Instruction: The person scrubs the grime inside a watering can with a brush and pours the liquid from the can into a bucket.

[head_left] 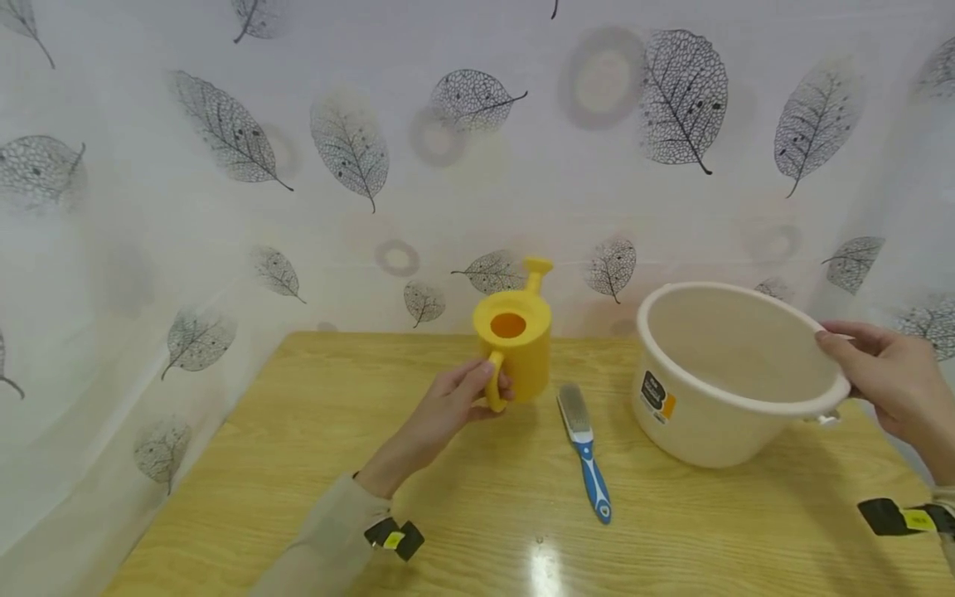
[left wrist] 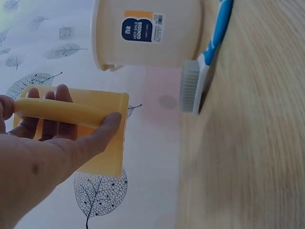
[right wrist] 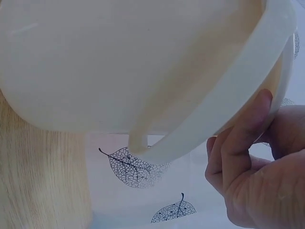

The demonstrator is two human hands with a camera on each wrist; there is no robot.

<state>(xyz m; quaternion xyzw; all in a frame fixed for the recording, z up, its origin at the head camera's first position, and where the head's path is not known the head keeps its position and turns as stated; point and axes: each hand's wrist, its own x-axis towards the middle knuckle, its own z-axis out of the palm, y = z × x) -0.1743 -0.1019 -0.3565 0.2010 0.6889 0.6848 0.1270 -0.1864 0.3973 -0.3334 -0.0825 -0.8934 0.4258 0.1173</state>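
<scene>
My left hand (head_left: 448, 406) grips the handle of a yellow toy watering can (head_left: 531, 356), its spout pointing to the back. In the left wrist view the watering can (left wrist: 102, 157) hangs above the table, with curtain showing below its base. At the right, my right hand (head_left: 895, 377) holds the rim of a cream plastic bucket (head_left: 716, 423), the thumb on top and the fingers under the edge. Close up in the right wrist view, the bucket (right wrist: 95, 71) hides part of that grip. Whether the bucket's base touches the table cannot be told.
Between can and bucket, a blue-and-white handled brush (head_left: 589, 473) lies on the wooden table (head_left: 336, 381). A white curtain (head_left: 507, 191) printed with dark leaves hangs behind the table and along its left side.
</scene>
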